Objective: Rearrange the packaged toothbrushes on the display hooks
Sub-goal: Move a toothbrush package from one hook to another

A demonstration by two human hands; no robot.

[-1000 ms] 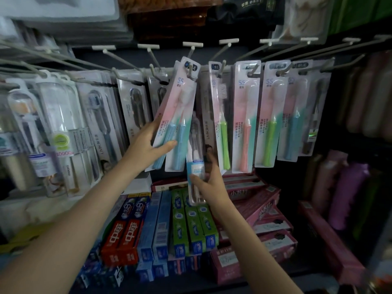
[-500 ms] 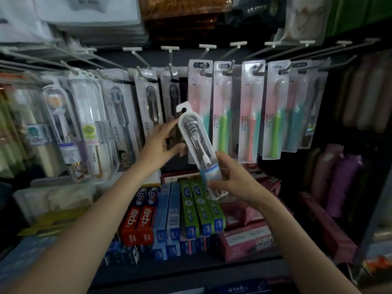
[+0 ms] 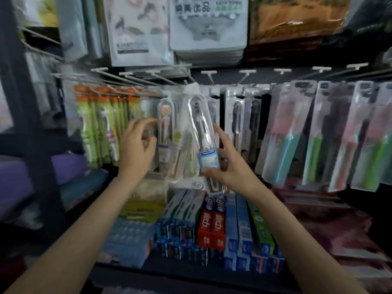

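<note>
shop shelving fills the whole view, dark frame, with a row of white display hooks point(image 3: 247, 71) sticking out under a shelf stacked with bagged goods point(image 3: 209, 28). right hand point(image 3: 230, 164) is pinching a clear toothbrush pack point(image 3: 201, 132) near its lower end, thumb under the blue label and fingers up along the right edge; the pack is tilted, top leaning left, its hang tab up by the hooks, but it's too blurry to tell if it's on one. inside it one dark-bristled brush shows. left hand point(image 3: 136, 145) is just left of it with fingers loosely curled and a bit spread, fingertips at the hanging clear packs point(image 3: 167, 132), can't tell if it actually grips one. further left hang green and orange packs point(image 3: 101, 124), at least four, edges smear together. to the right there are grey packs point(image 3: 237, 122), about three, then pink packs point(image 3: 284, 132) with teal, green and pink handles, roughly five in view. down below, toothpaste boxes point(image 3: 212, 225) stand side by side: two red ones in the middle, blue and green ones around them.
</note>
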